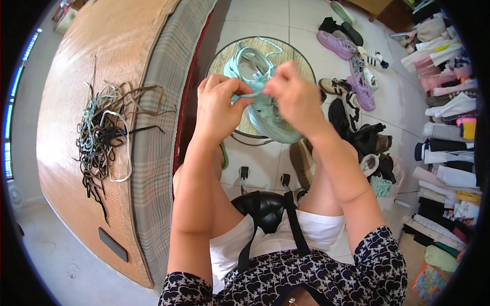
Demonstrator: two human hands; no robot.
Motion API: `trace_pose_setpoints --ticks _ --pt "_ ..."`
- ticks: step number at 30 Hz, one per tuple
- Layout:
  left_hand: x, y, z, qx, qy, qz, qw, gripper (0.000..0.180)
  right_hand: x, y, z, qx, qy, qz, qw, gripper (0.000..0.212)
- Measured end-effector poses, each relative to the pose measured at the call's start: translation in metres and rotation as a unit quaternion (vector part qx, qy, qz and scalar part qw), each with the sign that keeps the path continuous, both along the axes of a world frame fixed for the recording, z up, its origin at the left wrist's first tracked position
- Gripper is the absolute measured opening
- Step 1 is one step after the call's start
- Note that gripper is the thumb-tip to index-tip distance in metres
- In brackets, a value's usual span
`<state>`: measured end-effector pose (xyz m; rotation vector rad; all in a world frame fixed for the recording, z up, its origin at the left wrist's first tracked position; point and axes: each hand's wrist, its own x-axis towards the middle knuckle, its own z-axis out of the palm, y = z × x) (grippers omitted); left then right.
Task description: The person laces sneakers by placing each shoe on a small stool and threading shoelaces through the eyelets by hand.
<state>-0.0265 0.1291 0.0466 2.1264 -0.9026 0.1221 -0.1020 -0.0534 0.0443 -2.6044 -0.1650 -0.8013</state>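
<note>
A mint-green sneaker [263, 116] lies on a small round table [296, 57], its heel end away from me and its toe toward me. My left hand [217, 107] pinches a mint shoelace [247, 96] between thumb and fingers over the sneaker's tongue area. Curled closed and slightly blurred, my right hand [297, 99] is at the other end of that short stretch of lace, above the sneaker's right side. Another loose braided lace end [274, 47] rests near the table's far rim. Part of the sneaker is hidden behind both hands.
On the mat-covered bed [61, 122] at left lies a tangled pile of shoelaces [104, 137], with a dark flat bar [113, 245] nearer. Several shoes, including a purple sneaker [361, 93], cover the floor at right. Folded clothes [449, 132] line the far right.
</note>
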Motion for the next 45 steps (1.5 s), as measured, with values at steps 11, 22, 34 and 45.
trace_pose_setpoints --ticks 11,22,34,45 --pt "0.0 0.003 -0.005 0.023 0.058 0.049 0.997 0.022 -0.005 -0.033 0.0 0.144 -0.089 -0.152 0.974 0.02" --pt "-0.008 -0.004 0.003 -0.007 0.117 0.041 0.992 0.021 -0.002 0.001 -0.002 0.032 -0.013 0.034 0.999 0.016" --pt "0.002 0.008 0.001 -0.021 0.167 0.02 0.986 0.025 -0.016 -0.08 -0.001 0.252 0.095 -0.011 0.963 0.02" --pt "-0.005 -0.026 -0.012 0.01 -0.123 0.024 0.992 0.03 -0.016 -0.019 0.022 0.363 0.282 0.154 0.874 0.019"
